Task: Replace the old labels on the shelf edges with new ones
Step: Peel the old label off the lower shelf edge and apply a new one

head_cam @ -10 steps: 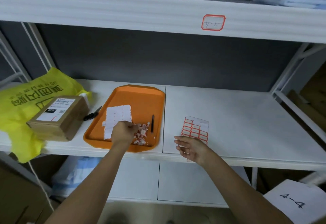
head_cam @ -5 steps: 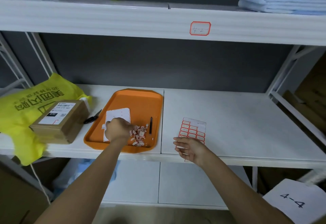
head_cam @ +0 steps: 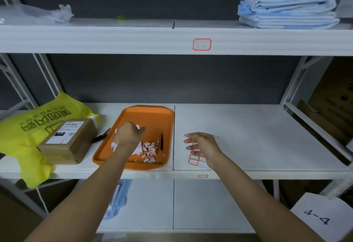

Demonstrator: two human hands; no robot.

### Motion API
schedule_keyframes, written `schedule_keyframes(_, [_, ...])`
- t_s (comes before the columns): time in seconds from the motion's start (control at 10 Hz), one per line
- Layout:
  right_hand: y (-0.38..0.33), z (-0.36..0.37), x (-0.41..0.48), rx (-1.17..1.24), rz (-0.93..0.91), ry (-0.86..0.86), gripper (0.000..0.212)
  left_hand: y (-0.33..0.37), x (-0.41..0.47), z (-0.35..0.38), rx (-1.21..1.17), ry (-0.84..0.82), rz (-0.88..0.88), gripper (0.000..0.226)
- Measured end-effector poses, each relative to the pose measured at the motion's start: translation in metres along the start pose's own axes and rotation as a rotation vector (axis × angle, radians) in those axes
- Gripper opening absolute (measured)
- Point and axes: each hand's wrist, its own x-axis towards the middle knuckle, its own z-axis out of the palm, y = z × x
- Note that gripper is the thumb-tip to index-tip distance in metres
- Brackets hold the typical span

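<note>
White metal shelving (head_cam: 248,138) fills the view, three tiers visible. The upper shelf edge (head_cam: 114,39) carries one red-bordered label (head_cam: 202,44) with faint handwriting, illegible here. A stack of folded blue cloth (head_cam: 287,11) sits on the upper tier at right. On the middle tier, far left, lies a yellow plastic bag (head_cam: 28,127) with a cardboard parcel (head_cam: 66,142) resting on it. Just beside the parcel, black scissors (head_cam: 101,136) lie on the shelf. An orange tray (head_cam: 149,117) stands left of centre; it holds a white backing sheet (head_cam: 138,146), a heap of torn label scraps (head_cam: 150,151) and a black pen (head_cam: 162,141). Right of the tray, a sheet of red-bordered blank labels (head_cam: 194,158) lies flat on the shelf. A small red-bordered label (head_cam: 202,176) is fixed on the middle shelf edge, below that sheet.

Left hand (head_cam: 129,136): over the tray, above the backing sheet, fingers loosely curled, thumb out; whether it grips anything cannot be determined.

Right hand (head_cam: 204,145): above the label sheet, fingers spread and open, holding nothing
</note>
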Motion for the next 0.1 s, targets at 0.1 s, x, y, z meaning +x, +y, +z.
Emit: schedule_keyframes(0.1, [-0.0092,0.0064,-0.0059,-0.062,-0.110,-0.019,0.013,0.0046,-0.0021,-0.0115,-0.030,-0.059,0.081,0.035])
